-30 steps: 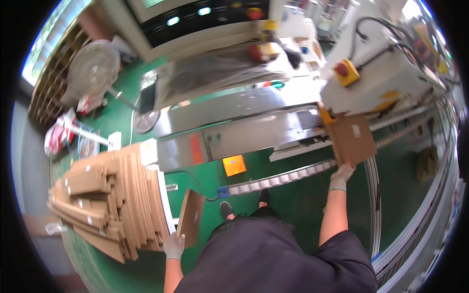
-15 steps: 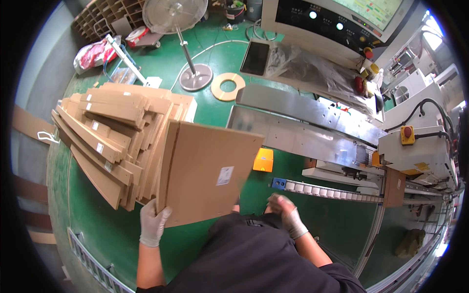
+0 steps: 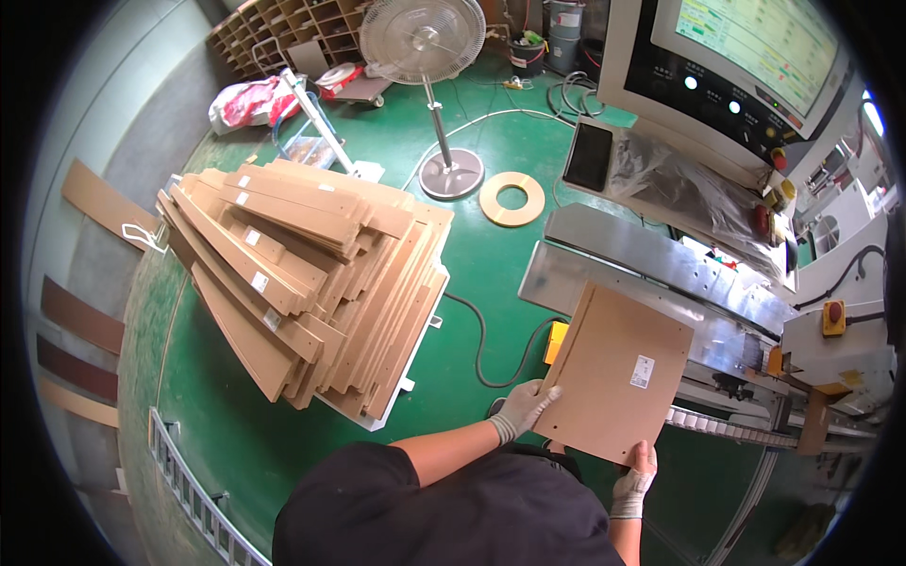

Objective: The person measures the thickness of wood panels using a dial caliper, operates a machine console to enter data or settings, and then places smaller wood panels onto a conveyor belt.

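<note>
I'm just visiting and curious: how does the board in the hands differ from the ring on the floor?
The board is four-sided; the ring is round with a central hole. The left hand and right hand hold the board; the ring lies on the floor. The board bears a white label; the ring shows none. Both look flat.

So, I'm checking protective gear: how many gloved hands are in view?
2: the left hand, on the lower left edge of the board, and the right hand, at its lower right corner.
</note>
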The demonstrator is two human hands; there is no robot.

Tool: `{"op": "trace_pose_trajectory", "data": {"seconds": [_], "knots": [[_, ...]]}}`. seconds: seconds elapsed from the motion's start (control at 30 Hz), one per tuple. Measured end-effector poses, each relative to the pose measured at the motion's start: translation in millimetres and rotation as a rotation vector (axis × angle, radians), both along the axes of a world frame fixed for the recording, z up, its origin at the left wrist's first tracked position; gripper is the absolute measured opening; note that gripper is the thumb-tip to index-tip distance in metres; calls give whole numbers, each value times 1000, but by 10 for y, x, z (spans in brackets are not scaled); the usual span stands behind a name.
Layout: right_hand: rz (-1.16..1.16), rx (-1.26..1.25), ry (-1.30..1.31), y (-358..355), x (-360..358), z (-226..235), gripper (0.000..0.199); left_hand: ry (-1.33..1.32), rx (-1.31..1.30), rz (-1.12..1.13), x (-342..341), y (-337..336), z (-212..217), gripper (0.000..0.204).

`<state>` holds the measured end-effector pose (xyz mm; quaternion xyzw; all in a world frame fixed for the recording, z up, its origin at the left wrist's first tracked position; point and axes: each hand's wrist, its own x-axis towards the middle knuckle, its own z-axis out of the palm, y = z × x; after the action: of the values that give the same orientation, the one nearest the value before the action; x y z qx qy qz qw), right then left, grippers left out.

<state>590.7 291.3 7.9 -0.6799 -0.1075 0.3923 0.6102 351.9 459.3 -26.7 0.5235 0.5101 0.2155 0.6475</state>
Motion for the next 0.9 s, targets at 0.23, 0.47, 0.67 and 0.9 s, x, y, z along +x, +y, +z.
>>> {"op": "trace_pose_trajectory", "data": {"seconds": [0.23, 0.47, 0.67, 0.9], "knots": [[-329, 442, 501, -266, 833, -804, 38, 320, 471, -542, 652, 253, -18, 58], [-436, 371, 633, 234, 292, -740, 48, 401, 921, -666, 1248, 868, 764, 49], [-550, 385, 759, 615, 181, -452, 49, 607, 1279, -887, 1795, 1448, 185, 79], [-303, -196, -301, 492, 399, -758, 54, 478, 1329, -954, 2393, 1686, 348, 81]]}}
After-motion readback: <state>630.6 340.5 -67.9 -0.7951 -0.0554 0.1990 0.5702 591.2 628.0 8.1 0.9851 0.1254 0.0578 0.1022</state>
